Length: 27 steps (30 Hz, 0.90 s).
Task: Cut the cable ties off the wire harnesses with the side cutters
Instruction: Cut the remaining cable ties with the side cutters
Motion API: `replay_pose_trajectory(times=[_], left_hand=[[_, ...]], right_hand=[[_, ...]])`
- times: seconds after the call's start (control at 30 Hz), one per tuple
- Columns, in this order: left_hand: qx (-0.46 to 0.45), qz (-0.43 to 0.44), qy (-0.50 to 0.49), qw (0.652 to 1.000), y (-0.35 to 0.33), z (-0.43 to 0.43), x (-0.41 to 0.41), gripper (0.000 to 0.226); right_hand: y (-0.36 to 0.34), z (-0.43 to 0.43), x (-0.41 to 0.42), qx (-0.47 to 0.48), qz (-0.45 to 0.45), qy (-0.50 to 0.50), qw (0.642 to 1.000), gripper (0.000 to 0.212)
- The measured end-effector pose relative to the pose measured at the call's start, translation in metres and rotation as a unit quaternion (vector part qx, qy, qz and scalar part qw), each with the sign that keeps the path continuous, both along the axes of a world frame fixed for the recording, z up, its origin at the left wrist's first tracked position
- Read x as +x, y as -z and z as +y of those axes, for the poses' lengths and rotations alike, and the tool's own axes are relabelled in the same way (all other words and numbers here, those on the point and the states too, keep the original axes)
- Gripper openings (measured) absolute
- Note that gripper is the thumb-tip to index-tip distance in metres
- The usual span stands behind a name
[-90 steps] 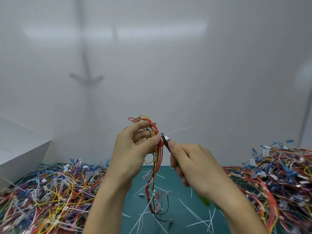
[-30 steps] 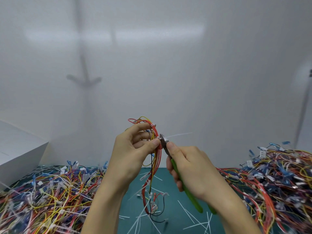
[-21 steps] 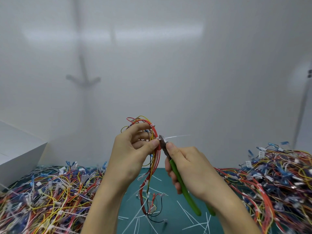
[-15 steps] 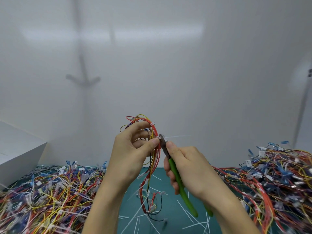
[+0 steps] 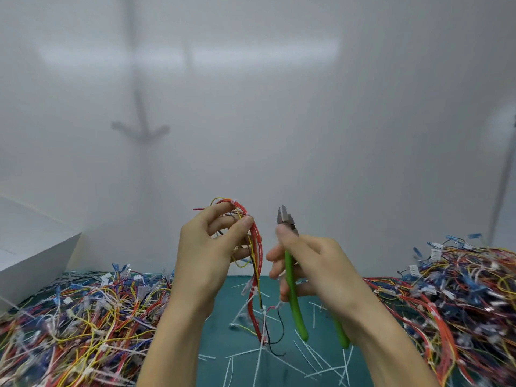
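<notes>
The left hand (image 5: 212, 252) is pinching a looped harness of red and yellow wires (image 5: 259, 247) between thumb and fingers, its tail hanging down over the teal mat (image 5: 321, 311); the right hand (image 5: 318, 263) is gripping green-handled steel side cutters (image 5: 291, 291), their jaws pointing up, just beside the harness but apart from it; cut white cable ties (image 5: 310, 357) are lying on the mat; one tangled heap of multicoloured wires (image 5: 78, 319) is lying on its left side, a second such heap (image 5: 460, 291) on its right; a white box (image 5: 30, 247) is sitting at the far left.
</notes>
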<state>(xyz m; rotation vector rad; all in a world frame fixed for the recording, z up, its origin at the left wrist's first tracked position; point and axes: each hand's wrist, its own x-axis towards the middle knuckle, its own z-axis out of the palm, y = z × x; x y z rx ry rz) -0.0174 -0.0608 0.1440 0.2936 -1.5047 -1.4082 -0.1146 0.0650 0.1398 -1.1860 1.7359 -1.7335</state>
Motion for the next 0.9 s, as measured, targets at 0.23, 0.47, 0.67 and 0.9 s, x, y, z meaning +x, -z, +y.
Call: replay_pose_trajectory(times=[0.23,0.47,0.67,0.9], left_hand=[[0.087,0.032,0.048,0.994,-0.001,-0.003,0.002,0.022],[0.119,0.035,0.030,0.992,-0.001,0.002,-0.004,0.036],[0.037,-0.105,0.096,0.989,-0.004,0.008,0.001,0.038],[-0.010,-0.208,0.134,0.969,-0.004,0.010,0.004,0.046]], right_hand=[[0.004,0.003,-0.001,0.033,0.106,0.019,0.994,0.014],[0.004,0.000,0.001,0.021,0.098,0.043,0.994,0.011],[0.002,0.001,-0.001,-0.055,0.008,0.064,0.996,0.007],[0.001,0.002,-0.007,-0.113,-0.110,0.068,0.985,0.009]])
